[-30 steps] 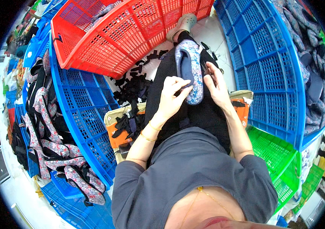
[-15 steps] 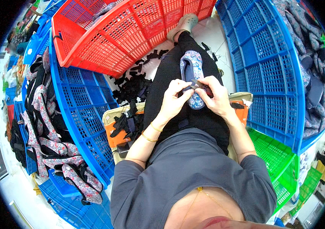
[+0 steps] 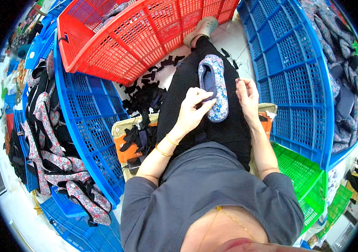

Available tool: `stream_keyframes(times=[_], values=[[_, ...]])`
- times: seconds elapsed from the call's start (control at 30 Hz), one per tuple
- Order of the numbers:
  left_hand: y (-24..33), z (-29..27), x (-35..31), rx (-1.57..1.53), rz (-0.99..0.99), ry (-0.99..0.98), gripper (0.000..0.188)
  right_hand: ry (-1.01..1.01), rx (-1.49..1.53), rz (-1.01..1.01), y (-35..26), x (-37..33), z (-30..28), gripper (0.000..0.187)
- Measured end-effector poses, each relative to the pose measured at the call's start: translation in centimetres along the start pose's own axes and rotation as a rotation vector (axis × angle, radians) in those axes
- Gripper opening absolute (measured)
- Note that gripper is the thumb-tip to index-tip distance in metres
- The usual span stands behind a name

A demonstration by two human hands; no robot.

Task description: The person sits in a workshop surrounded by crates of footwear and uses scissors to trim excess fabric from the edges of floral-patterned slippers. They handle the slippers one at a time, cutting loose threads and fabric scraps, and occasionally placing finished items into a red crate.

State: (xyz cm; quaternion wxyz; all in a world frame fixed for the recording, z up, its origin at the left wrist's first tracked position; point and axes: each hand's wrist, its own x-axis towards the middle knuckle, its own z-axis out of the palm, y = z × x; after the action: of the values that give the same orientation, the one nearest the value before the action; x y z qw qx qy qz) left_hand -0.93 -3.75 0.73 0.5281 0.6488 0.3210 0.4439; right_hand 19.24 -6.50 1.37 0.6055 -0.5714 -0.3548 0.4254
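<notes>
The shoe (image 3: 222,98) lies lengthwise on the person's black trousers (image 3: 171,105), over the lap, its opening facing up. Its outside carries a dense small print in blue and white with touches of pink; the lining is plain dark blue. The long opening sits toward the left side, and the printed wall shows broadest along the right. The lower end is rounded and closed.

The left hand (image 3: 193,110) pinches the shoe's left edge near the lower end of the opening, thumb and forefinger closed on it. The right hand (image 3: 248,97) is apart from the shoe, just right of it, fingers curled in; whether something small is inside, I cannot tell.

Left of the lap, dark scraps (image 3: 139,138) lie on an orange panel (image 3: 122,155); more cover the floor (image 3: 242,52) beyond. A red crate (image 3: 158,40) stands ahead, past it a clog (image 3: 206,28) on one foot. Blue crates (image 3: 288,84) flank both sides, with pinkish printed shoes (image 3: 51,136) heaped at far left and bluish ones at far right. A green crate (image 3: 298,166) sits at lower right.
</notes>
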Motion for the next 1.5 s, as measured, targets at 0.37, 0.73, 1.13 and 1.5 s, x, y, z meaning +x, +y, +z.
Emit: stream_keyframes(times=[0.37, 0.73, 1.13, 1.5], values=[[0.9, -1.2, 1.9, 0.132, 0.228, -0.187, 0.031, -0.218, 0.342, 0.036, -1.2, -1.5, 0.8, 0.074], [2.9, -2.7, 3.2, -0.808, -0.464, 0.04, 0.041, -0.207, -0.606, -0.067, -4.8, -5.6, 0.3, 0.051], [3.4, -1.6, -0.9, -0.892, -0.567, -0.034, 0.04, -0.203, -0.084, -0.143, -4.7, -4.6, 4.6, 0.03], [3.9, -1.7, -0.5, -0.752, -0.68, -0.095, 0.043, -0.152, 0.156, -0.094, -5.7, -5.0, 2.2, 0.017]])
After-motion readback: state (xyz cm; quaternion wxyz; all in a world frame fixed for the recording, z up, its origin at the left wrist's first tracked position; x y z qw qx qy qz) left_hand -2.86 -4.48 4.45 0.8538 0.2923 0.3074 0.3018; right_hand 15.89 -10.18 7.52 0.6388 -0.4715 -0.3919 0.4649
